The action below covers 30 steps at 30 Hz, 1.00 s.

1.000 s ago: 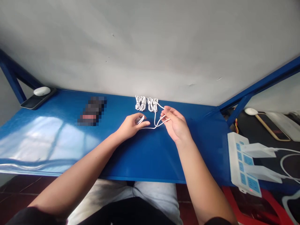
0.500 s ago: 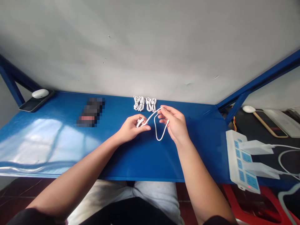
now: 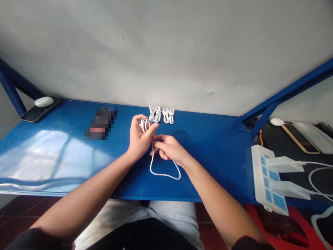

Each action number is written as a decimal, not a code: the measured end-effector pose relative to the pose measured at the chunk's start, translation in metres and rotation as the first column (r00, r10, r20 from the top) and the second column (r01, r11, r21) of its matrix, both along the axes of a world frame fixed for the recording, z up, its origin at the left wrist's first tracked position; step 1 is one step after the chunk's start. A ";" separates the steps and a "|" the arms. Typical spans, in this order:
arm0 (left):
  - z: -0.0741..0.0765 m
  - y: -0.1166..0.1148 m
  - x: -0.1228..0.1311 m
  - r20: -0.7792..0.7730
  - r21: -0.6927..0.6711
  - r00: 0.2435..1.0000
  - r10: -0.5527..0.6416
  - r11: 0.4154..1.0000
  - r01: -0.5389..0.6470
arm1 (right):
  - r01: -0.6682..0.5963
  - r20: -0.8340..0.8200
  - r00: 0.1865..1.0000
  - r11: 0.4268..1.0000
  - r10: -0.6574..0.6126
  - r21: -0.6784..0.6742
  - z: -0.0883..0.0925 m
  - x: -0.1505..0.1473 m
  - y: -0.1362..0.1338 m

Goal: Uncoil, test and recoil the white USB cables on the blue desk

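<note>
In the head view, my left hand (image 3: 142, 137) is closed around a coiled white cable (image 3: 145, 125), its loops showing between thumb and fingers. My right hand (image 3: 168, 147) is just below and to the right, fingers pinching the cable close to the left thumb. A loose loop of the cable hangs below both hands over the blue table (image 3: 215, 156). Beyond the hands lie bundled white cables (image 3: 155, 114), tied in figure-eight shape, and a second such bundle (image 3: 168, 115) beside them. Two short dark ties (image 3: 182, 132) rest to the right.
A blurred dark item (image 3: 101, 123) lies left of the hands. At the far left, a white mouse-like object (image 3: 44, 101) sits on a phone (image 3: 36, 113). A white power strip (image 3: 269, 180) with plugged-in adapters stands at the right edge. A grey wall (image 3: 166, 52) rises behind the table.
My right hand has moved left and down toward my left hand, which has turned upward and shifted slightly left. The cable's loose loop now hangs lower. The dark ties have come into view.
</note>
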State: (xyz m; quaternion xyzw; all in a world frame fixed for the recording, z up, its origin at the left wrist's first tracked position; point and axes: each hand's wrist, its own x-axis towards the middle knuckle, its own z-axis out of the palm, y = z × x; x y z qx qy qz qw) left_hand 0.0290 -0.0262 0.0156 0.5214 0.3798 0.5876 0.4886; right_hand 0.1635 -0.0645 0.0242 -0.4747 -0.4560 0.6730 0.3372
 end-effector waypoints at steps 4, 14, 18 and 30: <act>-0.001 0.006 -0.007 -0.283 0.083 0.945 0.161 0.986 -0.143 | -0.081 -0.001 0.997 0.996 0.081 -0.041 0.011 0.009 -0.005; -0.016 0.022 -0.018 -0.636 -0.025 0.765 -0.101 0.994 0.110 | -0.492 0.639 0.699 0.865 0.321 0.104 0.019 0.026 -0.019; -0.018 0.021 -0.018 -0.668 -0.051 0.720 -0.188 0.977 0.208 | -0.489 0.717 0.650 0.860 0.250 0.144 0.014 0.024 -0.018; -0.014 0.022 -0.021 -0.698 -0.085 0.678 -0.232 0.966 0.243 | -0.539 0.779 0.497 0.840 0.381 -0.067 0.026 0.029 -0.024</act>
